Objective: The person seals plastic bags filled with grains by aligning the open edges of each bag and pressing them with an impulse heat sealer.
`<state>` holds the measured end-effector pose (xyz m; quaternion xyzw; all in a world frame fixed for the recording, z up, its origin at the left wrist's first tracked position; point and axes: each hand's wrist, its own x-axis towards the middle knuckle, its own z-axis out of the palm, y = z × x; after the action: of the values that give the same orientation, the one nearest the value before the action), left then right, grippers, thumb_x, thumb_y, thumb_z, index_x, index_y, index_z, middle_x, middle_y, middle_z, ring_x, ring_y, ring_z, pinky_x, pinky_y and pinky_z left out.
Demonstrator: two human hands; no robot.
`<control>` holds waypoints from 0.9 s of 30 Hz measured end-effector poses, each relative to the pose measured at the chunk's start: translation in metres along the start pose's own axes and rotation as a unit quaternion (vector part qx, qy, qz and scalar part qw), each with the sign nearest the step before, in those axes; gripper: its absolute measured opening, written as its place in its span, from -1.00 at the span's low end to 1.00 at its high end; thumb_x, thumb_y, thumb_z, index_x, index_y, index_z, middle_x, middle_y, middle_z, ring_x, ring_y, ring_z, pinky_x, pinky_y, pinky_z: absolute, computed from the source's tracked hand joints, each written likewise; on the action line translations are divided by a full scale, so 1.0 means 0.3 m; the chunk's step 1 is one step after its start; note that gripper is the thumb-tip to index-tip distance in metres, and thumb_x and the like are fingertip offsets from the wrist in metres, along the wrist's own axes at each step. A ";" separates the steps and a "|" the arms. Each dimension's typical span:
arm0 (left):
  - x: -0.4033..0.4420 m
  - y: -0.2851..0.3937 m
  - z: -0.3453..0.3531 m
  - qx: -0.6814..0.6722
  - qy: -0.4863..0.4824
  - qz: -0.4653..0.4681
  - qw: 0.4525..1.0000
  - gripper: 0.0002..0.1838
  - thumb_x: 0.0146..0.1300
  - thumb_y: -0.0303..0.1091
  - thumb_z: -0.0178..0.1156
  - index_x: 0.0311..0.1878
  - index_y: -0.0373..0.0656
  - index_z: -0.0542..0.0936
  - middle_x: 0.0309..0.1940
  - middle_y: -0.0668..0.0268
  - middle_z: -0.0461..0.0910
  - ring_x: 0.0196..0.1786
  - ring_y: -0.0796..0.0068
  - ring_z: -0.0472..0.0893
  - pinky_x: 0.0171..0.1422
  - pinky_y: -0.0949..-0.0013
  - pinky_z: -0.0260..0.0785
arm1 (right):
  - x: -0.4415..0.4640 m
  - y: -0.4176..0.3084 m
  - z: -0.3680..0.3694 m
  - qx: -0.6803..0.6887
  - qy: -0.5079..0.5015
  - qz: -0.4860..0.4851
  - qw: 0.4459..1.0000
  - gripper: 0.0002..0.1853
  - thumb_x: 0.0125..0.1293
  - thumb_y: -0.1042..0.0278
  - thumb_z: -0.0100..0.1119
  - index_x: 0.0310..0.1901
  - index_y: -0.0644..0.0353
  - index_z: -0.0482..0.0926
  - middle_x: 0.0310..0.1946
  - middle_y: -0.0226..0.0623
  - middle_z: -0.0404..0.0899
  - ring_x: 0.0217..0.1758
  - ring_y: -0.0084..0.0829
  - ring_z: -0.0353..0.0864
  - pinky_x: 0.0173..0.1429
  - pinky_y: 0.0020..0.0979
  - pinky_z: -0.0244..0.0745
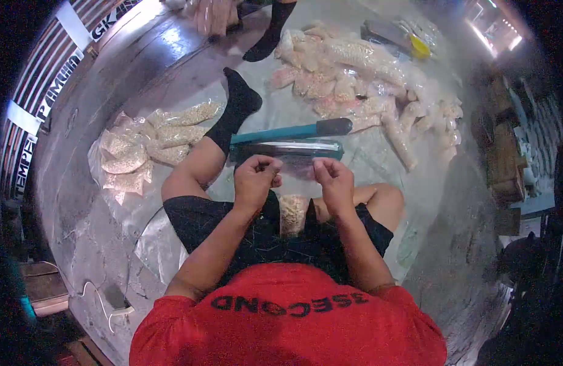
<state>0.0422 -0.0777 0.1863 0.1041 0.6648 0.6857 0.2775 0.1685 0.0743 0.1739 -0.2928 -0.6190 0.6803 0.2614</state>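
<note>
Between my thighs hangs or stands a clear plastic bag (292,215) filled with pale bean-like pieces. Its clear upper part stretches between my two hands. My left hand (254,182) pinches one corner of that plastic, thumb against fingers. The opposite corner is pinched by my right hand (335,184). Just beyond my fingertips lies a teal bag sealer (324,148) with a pale strip along its top. Its long teal arm with a dark end (334,127) is raised behind the strip.
Several filled bags (126,146) lie in a pile at the left. A larger heap of filled bags (361,73) spreads across the far right of the floor sheet (428,213). A yellow object (419,46) sits at the back. Another person's dark-socked foot (263,46) is ahead.
</note>
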 end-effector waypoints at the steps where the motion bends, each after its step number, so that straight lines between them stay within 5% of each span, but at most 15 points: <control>1: 0.007 -0.001 -0.003 0.010 -0.005 -0.013 1.000 -0.89 0.39 -0.44 0.31 -0.10 -0.26 0.66 -0.36 0.35 0.64 -0.41 0.58 0.64 -0.31 0.40 0.63 | 0.003 0.008 0.001 0.000 0.002 0.003 1.000 -0.77 0.48 0.31 0.28 -0.04 0.33 0.67 -0.31 -0.36 0.70 -0.27 -0.57 0.65 -0.12 -0.49 0.58; 4: 0.060 -0.062 0.000 -0.081 0.007 -0.048 0.996 -0.86 0.38 -0.40 0.33 -0.11 -0.27 0.65 -0.38 0.34 0.63 -0.43 0.56 0.63 -0.34 0.40 0.63 | 0.040 0.058 -0.005 0.026 0.002 0.032 0.999 -0.76 0.47 0.29 0.29 -0.05 0.33 0.68 -0.32 -0.38 0.70 -0.28 -0.58 0.64 -0.16 -0.51 0.55; 6: 0.101 -0.087 0.000 -0.056 0.000 -0.064 0.996 -0.81 0.38 -0.35 0.35 -0.10 -0.27 0.64 -0.33 0.31 0.65 -0.41 0.54 0.62 -0.32 0.37 0.63 | 0.091 0.109 -0.023 -0.079 0.023 0.029 0.996 -0.77 0.40 0.29 0.35 -0.08 0.28 0.71 -0.35 -0.33 0.73 -0.34 -0.52 0.67 -0.23 -0.47 0.56; 13: 0.276 -0.239 0.024 -0.050 -0.033 -0.134 0.989 -0.74 0.47 -0.16 0.23 -0.11 -0.19 0.61 -0.31 0.34 0.64 -0.34 0.52 0.61 -0.23 0.34 0.61 | 0.238 0.234 -0.025 -0.028 0.041 0.116 0.992 -0.82 0.38 0.37 0.34 -0.10 0.30 0.71 -0.38 -0.37 0.70 -0.36 -0.59 0.59 -0.28 -0.51 0.48; 17: 0.310 -0.337 0.048 -0.232 -0.089 -0.241 0.938 -0.80 0.44 -0.27 0.20 -0.11 -0.21 0.65 -0.30 0.32 0.66 -0.31 0.45 0.65 -0.24 0.29 0.56 | 0.308 0.302 -0.023 -0.083 0.059 0.067 0.993 -0.85 0.25 0.47 0.28 -0.21 0.32 0.75 -0.39 -0.32 0.72 -0.42 -0.52 0.60 -0.27 -0.48 0.48; 21: 0.337 -0.400 0.071 -0.184 -0.069 -0.147 0.969 -0.79 0.39 -0.34 0.15 -0.02 -0.23 0.62 -0.24 0.24 0.67 -0.28 0.35 0.66 -0.22 0.25 0.56 | 0.326 0.339 -0.007 -0.118 0.071 0.074 0.988 -0.85 0.25 0.44 0.31 -0.21 0.30 0.76 -0.36 -0.30 0.75 -0.36 -0.52 0.65 -0.22 -0.46 0.50; 27: 0.362 -0.379 0.099 -0.209 -0.049 -0.235 0.948 -0.78 0.43 -0.34 0.11 0.01 -0.25 0.60 -0.18 0.19 0.66 -0.22 0.31 0.70 -0.18 0.25 0.62 | 0.363 0.360 -0.015 -0.142 0.094 0.041 0.985 -0.89 0.24 0.39 0.44 -0.24 0.21 0.76 -0.31 -0.35 0.78 -0.28 -0.48 0.71 -0.09 -0.42 0.58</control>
<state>-0.0047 -0.0003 0.0543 -0.0821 0.4980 0.7185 0.4786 0.0972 0.1451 0.0580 -0.4147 -0.6694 0.5649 0.2466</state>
